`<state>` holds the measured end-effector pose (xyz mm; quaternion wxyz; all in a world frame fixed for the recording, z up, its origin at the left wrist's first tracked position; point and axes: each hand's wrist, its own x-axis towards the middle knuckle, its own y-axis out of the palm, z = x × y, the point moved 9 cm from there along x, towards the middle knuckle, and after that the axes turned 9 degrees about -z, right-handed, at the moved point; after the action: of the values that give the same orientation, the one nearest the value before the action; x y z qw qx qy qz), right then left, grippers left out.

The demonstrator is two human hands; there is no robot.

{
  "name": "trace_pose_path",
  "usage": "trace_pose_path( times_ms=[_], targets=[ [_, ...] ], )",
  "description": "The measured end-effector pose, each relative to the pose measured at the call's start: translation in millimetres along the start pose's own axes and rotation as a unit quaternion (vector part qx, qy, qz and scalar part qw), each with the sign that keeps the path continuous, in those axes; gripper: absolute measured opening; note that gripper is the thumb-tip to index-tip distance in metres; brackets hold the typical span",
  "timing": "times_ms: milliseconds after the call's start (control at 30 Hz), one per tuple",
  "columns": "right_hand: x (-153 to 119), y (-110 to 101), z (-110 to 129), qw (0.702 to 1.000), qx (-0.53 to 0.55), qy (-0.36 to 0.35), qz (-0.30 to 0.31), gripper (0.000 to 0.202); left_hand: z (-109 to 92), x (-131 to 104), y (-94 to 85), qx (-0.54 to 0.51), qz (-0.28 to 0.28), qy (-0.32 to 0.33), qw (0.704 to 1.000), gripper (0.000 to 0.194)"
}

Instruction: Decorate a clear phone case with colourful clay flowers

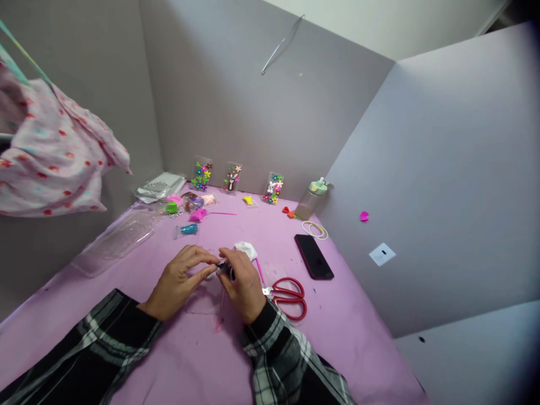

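Observation:
Both hands meet over the pink table (202, 349). My left hand (181, 277) is closed, its thumb and forefinger pinching a small dark piece (221, 265). My right hand (243, 284) is closed round a small black and white item (228, 271), mostly hidden by its fingers, and the two hands' fingertips nearly touch. Just behind my right hand lies a white crumpled packet (246, 250), with a thin pink stick (260, 271) beside it. Red-handled scissors (289, 298) lie right of my right hand, their blades partly hidden behind it.
A black phone (314, 256), white rings (314, 230) and a bottle (311, 201) stand or lie at the right. Colourful clay packets (189, 229) and a clear plastic tray (120, 241) are at the left. Three decorated cards (274, 188) lean on the back wall. Patterned cloth (59, 152) hangs upper left.

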<state>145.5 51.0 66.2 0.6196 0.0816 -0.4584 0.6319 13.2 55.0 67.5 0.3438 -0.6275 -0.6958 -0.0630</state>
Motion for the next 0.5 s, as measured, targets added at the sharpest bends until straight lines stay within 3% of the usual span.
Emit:
trace_pose_path(
  times_ms=[267, 500],
  targets=[
    [0, 3, -3, 0.999, -0.044, 0.003, 0.016, 0.024, 6, -3, 9.9, 0.035, 0.045, -0.006, 0.998, 0.014],
    [-3, 9, 3, 0.997, -0.051, -0.030, 0.048, 0.017, 16, -3, 6.1, 0.042, 0.020, -0.054, 0.997, 0.013]
  ],
)
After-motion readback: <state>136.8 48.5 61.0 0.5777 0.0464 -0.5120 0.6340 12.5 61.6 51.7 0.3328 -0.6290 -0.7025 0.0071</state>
